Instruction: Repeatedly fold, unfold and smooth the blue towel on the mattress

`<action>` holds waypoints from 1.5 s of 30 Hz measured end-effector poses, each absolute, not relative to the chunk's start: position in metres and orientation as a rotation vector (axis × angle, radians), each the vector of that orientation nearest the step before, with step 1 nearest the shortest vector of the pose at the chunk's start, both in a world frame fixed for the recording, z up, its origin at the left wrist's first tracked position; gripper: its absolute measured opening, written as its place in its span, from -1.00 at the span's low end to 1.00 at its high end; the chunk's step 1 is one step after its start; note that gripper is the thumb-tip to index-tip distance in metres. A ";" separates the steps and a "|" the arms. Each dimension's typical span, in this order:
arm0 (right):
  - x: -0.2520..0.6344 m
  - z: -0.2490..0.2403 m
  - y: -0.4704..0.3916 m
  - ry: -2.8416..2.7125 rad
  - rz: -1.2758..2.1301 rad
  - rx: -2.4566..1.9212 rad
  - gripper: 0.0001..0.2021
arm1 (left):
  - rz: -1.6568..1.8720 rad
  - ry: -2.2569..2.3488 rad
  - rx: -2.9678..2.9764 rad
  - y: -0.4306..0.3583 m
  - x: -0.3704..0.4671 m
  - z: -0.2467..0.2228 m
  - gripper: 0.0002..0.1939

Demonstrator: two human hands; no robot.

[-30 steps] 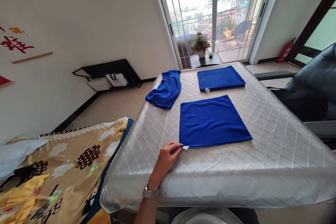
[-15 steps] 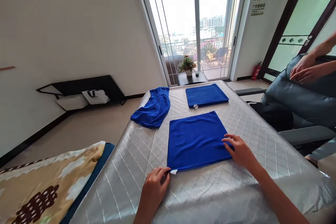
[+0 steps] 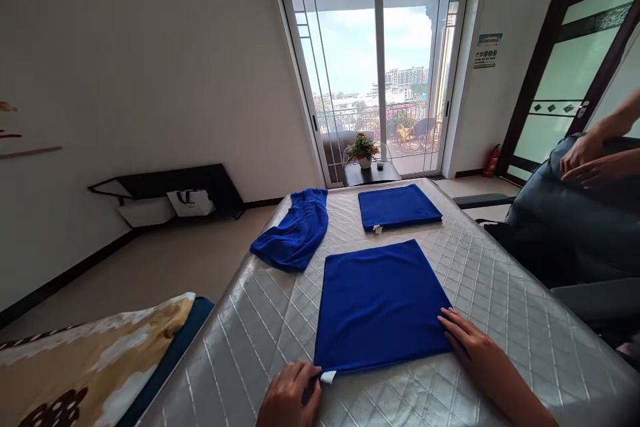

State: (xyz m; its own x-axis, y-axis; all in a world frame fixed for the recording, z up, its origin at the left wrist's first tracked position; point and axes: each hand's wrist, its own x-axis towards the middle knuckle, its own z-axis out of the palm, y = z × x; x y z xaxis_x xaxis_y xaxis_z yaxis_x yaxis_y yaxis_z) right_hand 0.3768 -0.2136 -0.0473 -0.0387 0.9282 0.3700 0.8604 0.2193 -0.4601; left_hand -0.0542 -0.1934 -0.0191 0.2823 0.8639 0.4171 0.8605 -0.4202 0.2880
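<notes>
A flat blue cloth [image 3: 383,307] lies squared out on the quilted silver cover, with a small white tag [image 3: 328,377] at its near left corner. My left hand [image 3: 293,392] is at that corner, fingers bent and thumb close under the fingertips, pinching the edge. On the opposite side, my right hand [image 3: 475,347] rests with fingers stretched along the cloth's right edge, near its front corner. Farther back lies a neatly folded blue cloth stack [image 3: 400,207], also with a white tag. To its left is a crumpled blue cloth [image 3: 295,233].
The silver quilted surface [image 3: 240,340] spans the front. A patterned blanket [image 3: 100,353] lies low at left. Beyond the far edge, a potted plant [image 3: 363,149] stands on a small dark table [image 3: 373,175]. Another person's hands [image 3: 590,160] rest on a dark chair [image 3: 595,213] at right.
The view has tilted up, so everything sits lower in the picture. My right hand's fingers have flattened onto the cloth's right edge, and the cloth looks smoother. My left hand stays at the tagged corner.
</notes>
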 end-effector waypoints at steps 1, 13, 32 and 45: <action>0.377 -0.047 -0.217 -1.910 0.141 -1.657 -0.61 | 0.817 1.703 2.517 -0.195 -0.053 -0.017 -0.85; 0.377 -0.035 -0.240 -2.054 -0.132 -1.573 -0.70 | 0.761 1.837 2.499 -0.208 -0.046 -0.010 -0.71; 0.389 -0.016 -0.242 -2.197 -0.091 -1.472 -0.69 | 0.347 1.910 2.213 -0.209 -0.036 0.023 -0.78; 0.351 -0.033 -0.160 -2.187 0.113 -2.014 -0.40 | 0.530 1.116 2.835 -0.129 0.183 -0.004 -0.48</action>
